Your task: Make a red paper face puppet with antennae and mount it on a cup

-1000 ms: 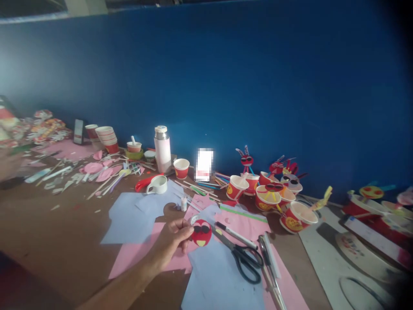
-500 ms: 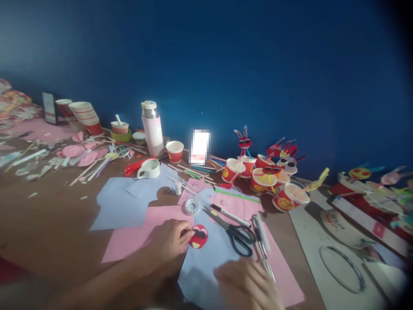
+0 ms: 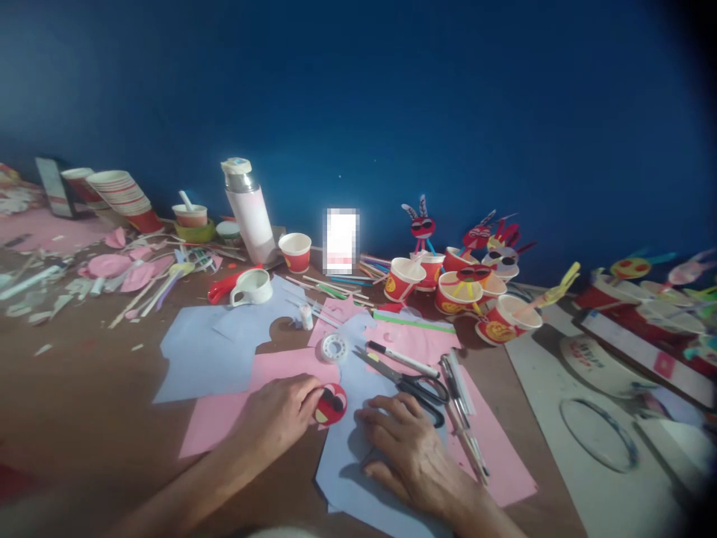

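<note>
My left hand (image 3: 274, 415) pinches the left edge of a red paper disc (image 3: 334, 411), which bears a face with dark glasses and a pale yellow mouth. The disc is tilted over the blue paper (image 3: 347, 478). My right hand (image 3: 408, 452) rests on that same paper with its fingers apart, holding nothing. Just beyond its fingertips lie black-handled scissors (image 3: 392, 373), partly overlapped by the hand in this view. A capped marker (image 3: 404, 359) and a white tape roll (image 3: 334, 348) lie farther back, on pink and blue sheets.
A white thermos (image 3: 250, 217) and a red paper cup (image 3: 295, 254) stand along the wall. To the right are several cups with paper-faced figures (image 3: 458, 295). Pens (image 3: 464, 418) lie on pink paper (image 3: 504, 471). Paper scraps (image 3: 56, 302) and a cup stack (image 3: 126, 200) occupy the left.
My right hand has moved forward and settled on the blue paper near the scissors. The disc, still pinched in my left hand, has turned and shifted slightly. The camera view has tilted.
</note>
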Action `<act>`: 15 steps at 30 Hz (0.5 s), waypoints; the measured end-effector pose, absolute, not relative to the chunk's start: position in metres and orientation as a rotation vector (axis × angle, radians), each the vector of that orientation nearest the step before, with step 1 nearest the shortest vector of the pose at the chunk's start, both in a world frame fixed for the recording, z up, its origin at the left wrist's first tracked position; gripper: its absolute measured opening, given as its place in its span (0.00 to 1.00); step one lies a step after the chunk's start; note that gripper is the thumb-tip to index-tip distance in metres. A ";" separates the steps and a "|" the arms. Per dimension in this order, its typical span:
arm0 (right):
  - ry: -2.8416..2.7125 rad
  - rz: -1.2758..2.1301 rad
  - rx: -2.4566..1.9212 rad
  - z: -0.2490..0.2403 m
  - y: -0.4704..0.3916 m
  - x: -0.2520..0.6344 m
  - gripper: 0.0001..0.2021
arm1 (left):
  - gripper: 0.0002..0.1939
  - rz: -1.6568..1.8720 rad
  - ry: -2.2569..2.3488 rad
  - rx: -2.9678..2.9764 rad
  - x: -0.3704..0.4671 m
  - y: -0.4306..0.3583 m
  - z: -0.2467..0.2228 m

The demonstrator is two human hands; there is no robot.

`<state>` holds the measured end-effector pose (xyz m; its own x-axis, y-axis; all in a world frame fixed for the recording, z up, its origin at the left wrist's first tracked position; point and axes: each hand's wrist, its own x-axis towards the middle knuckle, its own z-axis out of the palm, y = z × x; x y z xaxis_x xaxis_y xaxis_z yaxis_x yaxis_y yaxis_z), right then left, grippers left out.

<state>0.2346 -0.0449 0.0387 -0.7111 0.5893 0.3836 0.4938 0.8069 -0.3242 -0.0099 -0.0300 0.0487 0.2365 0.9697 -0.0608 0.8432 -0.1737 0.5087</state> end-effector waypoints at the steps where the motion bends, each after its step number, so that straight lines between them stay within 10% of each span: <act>1: -2.509 0.264 -0.802 0.039 -0.045 0.234 0.22 | 0.12 0.366 1.670 2.087 -0.010 -0.030 0.049; 15: -2.509 0.340 -0.772 0.040 -0.046 0.228 0.23 | 0.16 0.253 1.658 2.286 0.003 -0.035 0.049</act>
<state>0.2285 -0.0461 0.0397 -0.7200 0.5807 0.3799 0.4587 0.8091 -0.3673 0.0026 -0.0349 0.0490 0.3167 0.9479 -0.0359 0.8940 -0.2856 0.3452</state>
